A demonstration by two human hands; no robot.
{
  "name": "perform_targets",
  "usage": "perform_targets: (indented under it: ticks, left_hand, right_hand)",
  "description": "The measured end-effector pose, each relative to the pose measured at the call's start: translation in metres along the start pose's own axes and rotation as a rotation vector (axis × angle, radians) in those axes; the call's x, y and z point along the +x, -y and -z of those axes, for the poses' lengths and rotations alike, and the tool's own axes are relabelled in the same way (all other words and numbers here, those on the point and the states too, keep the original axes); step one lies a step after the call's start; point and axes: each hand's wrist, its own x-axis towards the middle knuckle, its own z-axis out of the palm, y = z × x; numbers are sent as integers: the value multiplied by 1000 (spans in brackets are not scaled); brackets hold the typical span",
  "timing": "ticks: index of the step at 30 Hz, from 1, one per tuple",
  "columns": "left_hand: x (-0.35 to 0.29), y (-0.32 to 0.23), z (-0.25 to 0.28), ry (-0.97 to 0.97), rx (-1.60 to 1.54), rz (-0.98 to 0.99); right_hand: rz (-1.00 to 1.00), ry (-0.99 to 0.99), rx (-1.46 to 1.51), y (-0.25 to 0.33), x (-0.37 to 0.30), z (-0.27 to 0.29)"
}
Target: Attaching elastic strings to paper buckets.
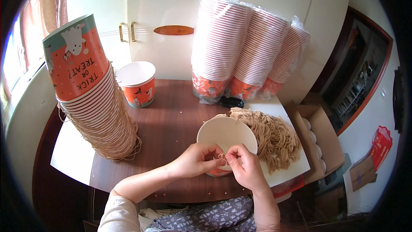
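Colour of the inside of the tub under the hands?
Tub: plain cream inside, seen best in the head view.

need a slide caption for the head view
Left hand and right hand hold tan string over a tub; string heap at right, tub stack at left, wrapped stacks behind.

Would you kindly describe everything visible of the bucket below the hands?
The round bucket looks like paper: cream inside, pale-rimmed, orange-red low outside. It appears upright on the brown table, open side up, with beige string close on its right. The left hand and right hand hide part of it; whether they touch it is unclear.
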Motion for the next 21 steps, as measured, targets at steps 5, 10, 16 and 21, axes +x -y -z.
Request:
perform_targets:
  ticks: [5, 10, 16, 21]
  left_hand:
    - [2, 11, 1, -44, -15, -74]
    - [0, 8, 3, -63, 150, -74]
    - [-1, 10, 5, -129, 285, -263]
    - [1, 9, 3, -145, 293, -287]
  right_hand:
    - [2, -11, -2, 0, 2, 3]
    - [-4, 13, -3, -3, 2, 5]
    - [-58, 69, 83, -9, 1, 6]
    - [-64, 86, 126, -11, 2, 5]
